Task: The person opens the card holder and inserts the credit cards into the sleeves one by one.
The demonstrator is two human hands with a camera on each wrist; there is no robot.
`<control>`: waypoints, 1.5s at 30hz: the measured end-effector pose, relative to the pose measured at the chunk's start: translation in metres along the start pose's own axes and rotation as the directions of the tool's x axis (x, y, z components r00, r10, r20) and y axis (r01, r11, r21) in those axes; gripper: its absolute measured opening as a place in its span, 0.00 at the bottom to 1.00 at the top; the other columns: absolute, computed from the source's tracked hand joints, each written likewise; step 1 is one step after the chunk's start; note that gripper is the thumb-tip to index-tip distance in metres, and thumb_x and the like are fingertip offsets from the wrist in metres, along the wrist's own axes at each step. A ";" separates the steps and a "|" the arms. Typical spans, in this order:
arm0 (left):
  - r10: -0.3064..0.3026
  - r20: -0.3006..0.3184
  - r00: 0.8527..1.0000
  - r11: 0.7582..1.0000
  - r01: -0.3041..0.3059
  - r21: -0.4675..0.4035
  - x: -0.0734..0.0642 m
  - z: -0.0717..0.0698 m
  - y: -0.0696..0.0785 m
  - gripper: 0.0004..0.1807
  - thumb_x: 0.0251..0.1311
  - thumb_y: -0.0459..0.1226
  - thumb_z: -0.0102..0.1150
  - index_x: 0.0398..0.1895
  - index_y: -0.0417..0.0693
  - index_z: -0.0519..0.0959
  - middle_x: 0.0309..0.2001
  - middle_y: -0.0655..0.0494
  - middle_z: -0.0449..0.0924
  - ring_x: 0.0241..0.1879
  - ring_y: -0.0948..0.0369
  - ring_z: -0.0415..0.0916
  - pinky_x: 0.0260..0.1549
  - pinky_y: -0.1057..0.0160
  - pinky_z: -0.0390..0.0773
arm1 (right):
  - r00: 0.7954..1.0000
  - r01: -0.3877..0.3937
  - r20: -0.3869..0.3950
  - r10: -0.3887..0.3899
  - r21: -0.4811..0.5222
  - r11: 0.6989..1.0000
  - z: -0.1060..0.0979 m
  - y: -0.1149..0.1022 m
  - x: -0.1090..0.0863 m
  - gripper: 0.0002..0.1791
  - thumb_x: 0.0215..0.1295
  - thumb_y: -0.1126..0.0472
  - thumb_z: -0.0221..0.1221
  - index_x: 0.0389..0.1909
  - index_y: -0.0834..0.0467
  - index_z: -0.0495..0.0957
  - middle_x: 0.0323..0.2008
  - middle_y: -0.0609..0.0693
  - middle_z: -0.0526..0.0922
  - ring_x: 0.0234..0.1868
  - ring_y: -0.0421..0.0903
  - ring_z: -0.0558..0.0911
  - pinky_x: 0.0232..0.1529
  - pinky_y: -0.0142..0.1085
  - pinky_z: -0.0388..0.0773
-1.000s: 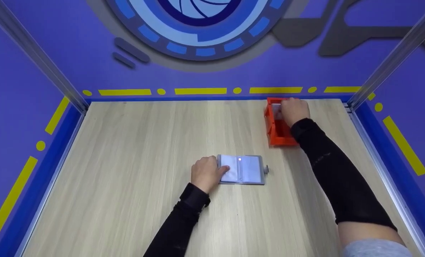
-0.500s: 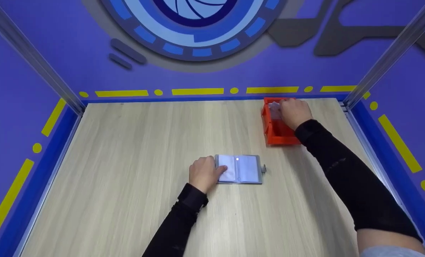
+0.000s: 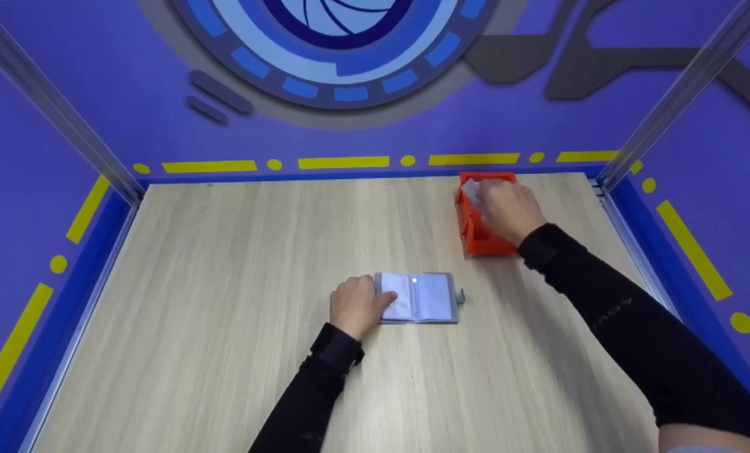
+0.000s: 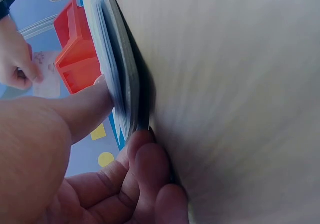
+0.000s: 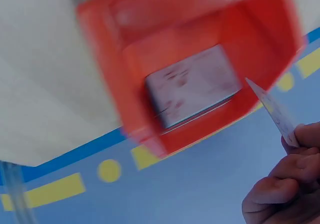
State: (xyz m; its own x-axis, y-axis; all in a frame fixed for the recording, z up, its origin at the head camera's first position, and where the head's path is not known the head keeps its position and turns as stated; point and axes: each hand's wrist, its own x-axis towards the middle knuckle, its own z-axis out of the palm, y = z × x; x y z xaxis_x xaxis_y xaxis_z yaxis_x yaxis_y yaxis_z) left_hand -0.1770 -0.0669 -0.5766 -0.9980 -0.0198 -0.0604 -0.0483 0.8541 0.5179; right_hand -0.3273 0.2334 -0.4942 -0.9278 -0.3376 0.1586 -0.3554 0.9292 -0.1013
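Note:
My left hand point(image 3: 355, 306) grips the left edge of a small card album point(image 3: 433, 299), which lies spread out on the table with clear sleeve pages showing. Its thumb rests on the page and its fingers curl under the cover, as the left wrist view shows. A grey clasp tab point(image 3: 460, 296) sticks out on the album's right side. Above the red bin point(image 3: 491, 247), my right hand point(image 3: 508, 211) pinches a thin printed card point(image 5: 274, 113). Inside the bin lies a stack of similar cards point(image 5: 195, 86), visible in the right wrist view.
The bin stands at the back right of the wooden table point(image 3: 236, 264), close to the blue back wall point(image 3: 343, 141). Blue side panels and metal corner posts point(image 3: 671, 100) enclose the table left and right.
My right hand has lifted from inside the bin, bringing a card up toward the bin's left side. My left hand keeps its hold on the album. The head view has shifted slightly.

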 end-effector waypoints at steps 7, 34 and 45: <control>0.004 0.005 1.000 1.000 -0.004 -0.001 0.000 0.000 -0.002 0.23 0.66 0.55 0.77 0.29 0.46 0.82 0.24 0.59 0.73 0.25 0.60 0.68 0.25 0.58 0.65 | 0.997 0.050 -0.055 -0.047 0.041 0.998 -0.006 -0.041 -0.023 0.12 0.82 0.59 0.62 0.52 0.65 0.79 0.34 0.61 0.86 0.34 0.60 0.86 0.41 0.50 0.87; 0.033 -0.029 0.999 0.998 -0.032 0.046 0.000 0.000 -0.003 0.25 0.65 0.56 0.77 0.26 0.47 0.82 0.26 0.53 0.82 0.26 0.57 0.75 0.29 0.49 0.78 | 0.891 -0.223 0.454 0.004 0.430 0.875 0.023 -0.105 -0.077 0.13 0.79 0.59 0.60 0.43 0.65 0.86 0.33 0.52 0.81 0.37 0.49 0.79 0.41 0.41 0.76; 0.048 -0.028 0.998 0.998 -0.047 0.039 0.000 0.001 -0.002 0.25 0.66 0.54 0.78 0.25 0.46 0.80 0.24 0.57 0.76 0.25 0.60 0.69 0.24 0.57 0.68 | 0.865 -0.294 0.501 0.034 0.449 0.844 0.035 -0.100 -0.078 0.13 0.80 0.59 0.59 0.38 0.63 0.86 0.33 0.52 0.78 0.35 0.48 0.78 0.38 0.38 0.71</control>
State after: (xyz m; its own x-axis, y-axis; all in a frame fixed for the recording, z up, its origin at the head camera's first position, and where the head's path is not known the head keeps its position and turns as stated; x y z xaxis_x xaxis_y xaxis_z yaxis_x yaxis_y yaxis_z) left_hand -0.1766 -0.0681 -0.5789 -0.9999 0.0067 -0.0118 0.0001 0.8735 0.4869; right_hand -0.2239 0.1618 -0.5312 -0.8713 -0.3354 -0.3583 -0.0783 0.8157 -0.5732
